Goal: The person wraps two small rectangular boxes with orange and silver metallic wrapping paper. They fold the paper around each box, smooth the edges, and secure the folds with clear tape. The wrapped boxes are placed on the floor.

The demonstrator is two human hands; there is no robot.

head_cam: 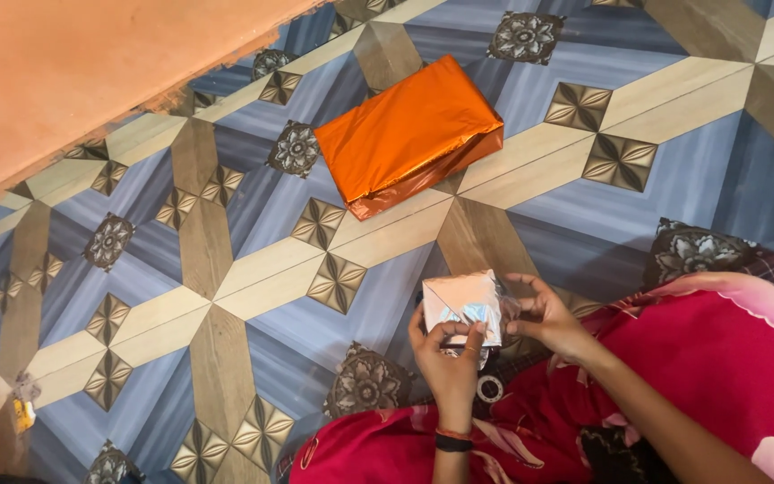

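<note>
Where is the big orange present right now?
In the head view, the orange-wrapped box lies on the patterned tile floor, up and left of both hands, which hold a small silver-wrapped packet, near the orange wall.

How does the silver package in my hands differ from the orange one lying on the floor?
The silver package is held up between the left hand and right hand; the orange package lies untouched on the patterned floor. The orange package looks clearly bigger than the silver package. The orange package looks fully wrapped; the silver package has a loose flap at its right end. Both are boxy and covered in shiny foil-like paper.
</note>
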